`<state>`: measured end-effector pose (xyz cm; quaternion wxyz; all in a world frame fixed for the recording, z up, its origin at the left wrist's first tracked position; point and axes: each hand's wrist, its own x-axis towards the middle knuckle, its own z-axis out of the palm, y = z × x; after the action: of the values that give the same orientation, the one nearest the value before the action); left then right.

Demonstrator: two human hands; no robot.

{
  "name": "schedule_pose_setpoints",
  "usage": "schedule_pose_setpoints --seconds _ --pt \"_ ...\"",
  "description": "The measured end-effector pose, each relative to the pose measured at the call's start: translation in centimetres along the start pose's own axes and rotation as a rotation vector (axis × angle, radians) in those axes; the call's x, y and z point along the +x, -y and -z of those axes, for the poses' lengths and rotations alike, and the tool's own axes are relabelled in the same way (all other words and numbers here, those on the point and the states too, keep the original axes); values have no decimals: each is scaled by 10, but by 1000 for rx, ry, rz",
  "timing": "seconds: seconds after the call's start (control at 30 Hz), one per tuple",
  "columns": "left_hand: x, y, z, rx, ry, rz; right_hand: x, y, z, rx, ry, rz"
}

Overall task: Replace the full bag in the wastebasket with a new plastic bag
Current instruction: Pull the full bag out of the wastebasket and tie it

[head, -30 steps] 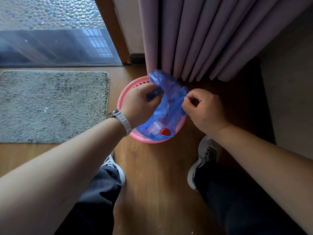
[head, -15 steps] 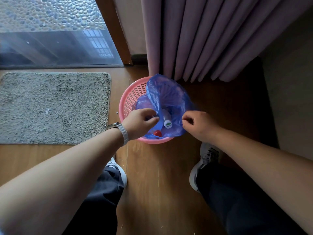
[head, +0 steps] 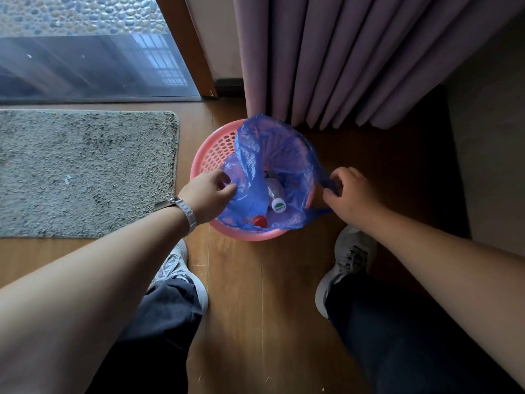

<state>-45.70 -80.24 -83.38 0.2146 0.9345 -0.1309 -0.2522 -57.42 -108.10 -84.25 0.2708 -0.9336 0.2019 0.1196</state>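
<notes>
A round pink wastebasket (head: pixel 211 153) with a perforated wall stands on the wooden floor by the curtain. A blue plastic bag (head: pixel 279 150) sits in it, its mouth spread wide. Inside lie a clear bottle with a white cap (head: pixel 277 205) and a red cap (head: pixel 260 221). My left hand (head: pixel 206 193), a metal watch on its wrist, pinches the bag's left edge over the basket's rim. My right hand (head: pixel 348 191) grips the bag's right edge just outside the rim.
A grey shaggy mat (head: pixel 85 172) lies left of the basket. Mauve curtains (head: pixel 355 58) hang right behind it, next to a glass door (head: pixel 85 66) with a wooden frame. My two shoes (head: pixel 348 265) stand on the floor just in front of the basket.
Both hands have moved apart and down, from holding the bag bunched above the basket to its left and right sides. The bag's mouth has been drawn open.
</notes>
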Motion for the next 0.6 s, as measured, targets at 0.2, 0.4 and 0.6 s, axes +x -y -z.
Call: schedule_pose_setpoints --seconds 0.2,0.4,0.6 --pt "-1 -5 -12 54 89 -33 -2 -6 -7 17 150 -155" --pt "-14 -6 -11 42 272 -85 -10 7 5 143 205 -101" --pt "-23 -17 -1 120 364 -165 -11 22 24 193 78 -56"
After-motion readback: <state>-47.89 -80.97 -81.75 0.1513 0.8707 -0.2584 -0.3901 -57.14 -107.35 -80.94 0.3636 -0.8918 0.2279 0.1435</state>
